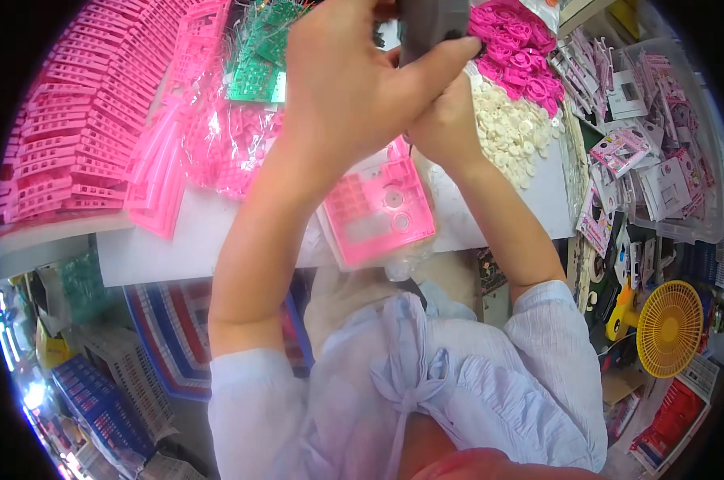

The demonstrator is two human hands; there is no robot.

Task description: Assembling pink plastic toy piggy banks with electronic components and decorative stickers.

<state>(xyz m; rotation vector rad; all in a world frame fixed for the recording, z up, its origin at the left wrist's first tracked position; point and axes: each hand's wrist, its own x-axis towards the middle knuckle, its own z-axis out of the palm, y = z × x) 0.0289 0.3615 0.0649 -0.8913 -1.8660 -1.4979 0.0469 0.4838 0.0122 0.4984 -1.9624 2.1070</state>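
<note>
While both arms come up from the bottom edge, here's the layout, biggest stuff first:

Table: white top (178,240), loaded with plastic parts nearly everywhere.
Pink strips: big stack of pink moulded frames (74,120) taking up the far left of the table.
Bagged parts: clear bags of pink pieces (226,144) just beside the strips, with green circuit boards (258,60) in plastic behind them.
Clear bin: on the right (698,224), full of small flat carded packs (626,152), white with pink trim.
White buttons: loose heap (510,128) just right of the hands, magenta ring parts (514,40) piled behind it.
Pink panel: square pink housing (378,208) lying flat at the near table edge, right under the hands.
Left hand: left hand (354,80) wrapped around a grey tool (426,28), thumb pressed along it.
Right hand: right hand (442,120) tucked below the left, fingers curled shut; can't tell what it pinches.
Yellow fan: small round grille (670,328) down low on the right.
Room: cramped, striped bag (170,336) and stacked boxes under the table.
</note>
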